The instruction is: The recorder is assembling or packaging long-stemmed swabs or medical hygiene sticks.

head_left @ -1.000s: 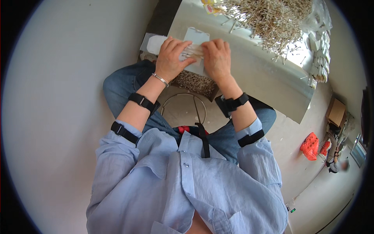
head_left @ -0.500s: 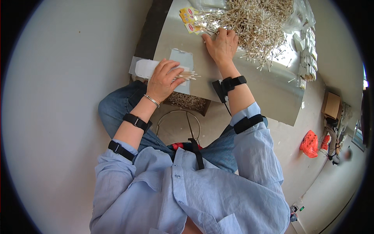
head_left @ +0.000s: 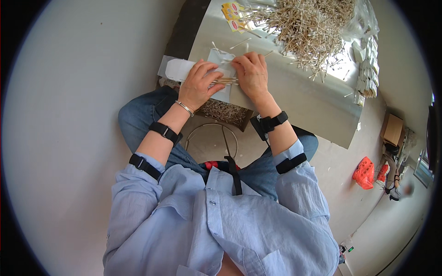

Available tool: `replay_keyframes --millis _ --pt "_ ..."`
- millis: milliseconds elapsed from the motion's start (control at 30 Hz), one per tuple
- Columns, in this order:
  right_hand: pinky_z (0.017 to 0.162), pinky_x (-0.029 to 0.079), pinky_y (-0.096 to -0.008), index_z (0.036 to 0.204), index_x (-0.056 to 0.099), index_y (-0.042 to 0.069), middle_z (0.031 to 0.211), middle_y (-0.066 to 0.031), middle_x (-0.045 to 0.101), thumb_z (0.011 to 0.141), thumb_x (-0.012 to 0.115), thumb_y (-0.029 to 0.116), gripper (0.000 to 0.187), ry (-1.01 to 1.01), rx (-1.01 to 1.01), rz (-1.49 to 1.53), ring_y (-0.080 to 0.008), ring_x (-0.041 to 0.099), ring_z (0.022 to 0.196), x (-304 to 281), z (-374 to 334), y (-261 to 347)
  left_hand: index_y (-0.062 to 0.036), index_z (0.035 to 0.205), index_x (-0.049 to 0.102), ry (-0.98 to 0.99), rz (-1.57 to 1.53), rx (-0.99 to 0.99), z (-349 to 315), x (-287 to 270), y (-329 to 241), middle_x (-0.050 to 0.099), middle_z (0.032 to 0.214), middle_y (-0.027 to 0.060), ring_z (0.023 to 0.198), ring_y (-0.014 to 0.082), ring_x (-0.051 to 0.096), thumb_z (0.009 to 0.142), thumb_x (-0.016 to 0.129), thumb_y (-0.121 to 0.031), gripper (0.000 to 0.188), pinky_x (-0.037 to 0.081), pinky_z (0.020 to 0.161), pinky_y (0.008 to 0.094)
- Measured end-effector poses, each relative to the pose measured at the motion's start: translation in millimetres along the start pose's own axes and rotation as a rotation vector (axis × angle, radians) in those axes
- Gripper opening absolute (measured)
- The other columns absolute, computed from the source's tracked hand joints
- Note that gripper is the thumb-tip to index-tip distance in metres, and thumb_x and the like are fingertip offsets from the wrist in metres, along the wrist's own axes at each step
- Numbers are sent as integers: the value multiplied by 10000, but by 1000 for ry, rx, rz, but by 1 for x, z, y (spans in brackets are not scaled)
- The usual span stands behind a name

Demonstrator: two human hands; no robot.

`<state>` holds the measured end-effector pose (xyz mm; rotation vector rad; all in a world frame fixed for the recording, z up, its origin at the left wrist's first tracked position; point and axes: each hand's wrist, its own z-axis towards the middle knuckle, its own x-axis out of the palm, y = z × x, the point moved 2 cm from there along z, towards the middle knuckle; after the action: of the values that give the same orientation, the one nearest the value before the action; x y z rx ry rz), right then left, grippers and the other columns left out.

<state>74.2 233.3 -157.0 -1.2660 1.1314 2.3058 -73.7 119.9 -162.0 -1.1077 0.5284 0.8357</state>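
Observation:
My left hand [head_left: 195, 85] is closed around a small bundle of cotton swabs [head_left: 226, 80], their tips pointing right. It rests by the table's left edge, over a white paper packet [head_left: 177, 70] and a pale sheet [head_left: 216, 56]. Close beside it, my right hand [head_left: 253, 76] has its thumb and fingers pinched together on cotton swabs, whose white tips show at its left side. Its fingers partly hide them. A few loose swabs [head_left: 240, 43] lie just beyond. Farther off, a big heap of cotton swabs [head_left: 313, 32] covers the back of the metal table [head_left: 304, 96].
Yellow printed cards [head_left: 234, 18] lie left of the heap. A clear plastic bag [head_left: 364, 20] and stacked white packs [head_left: 368, 69] line the far right. Below the table edge sits an open box of swabs [head_left: 223, 112]. A red bag [head_left: 364, 173] is on the floor.
My right hand has come from the heap toward me and left, next to the left hand, now pinching swabs. The left hand keeps its bundle.

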Motion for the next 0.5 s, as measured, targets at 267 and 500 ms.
replay_keyframes --millis 267,500 --pt "822 450 -376 901 697 134 962 -21 590 737 712 102 168 29 3 19 -267 535 949 -17 -16 4 -87 1181 563 -67 -70 -173 -3 0 0 516 1197 89 1137 276 512 700 803 -284 573 458 976 373" --pt "836 437 -380 902 701 152 974 -8 598 734 692 80 183 -44 -23 -73 -252 535 968 -15 2 -7 -87 1227 528 -44 -39 -110 -8 4 4 478 1251 95 1164 278 495 675 823 -305 663 461 979 366"
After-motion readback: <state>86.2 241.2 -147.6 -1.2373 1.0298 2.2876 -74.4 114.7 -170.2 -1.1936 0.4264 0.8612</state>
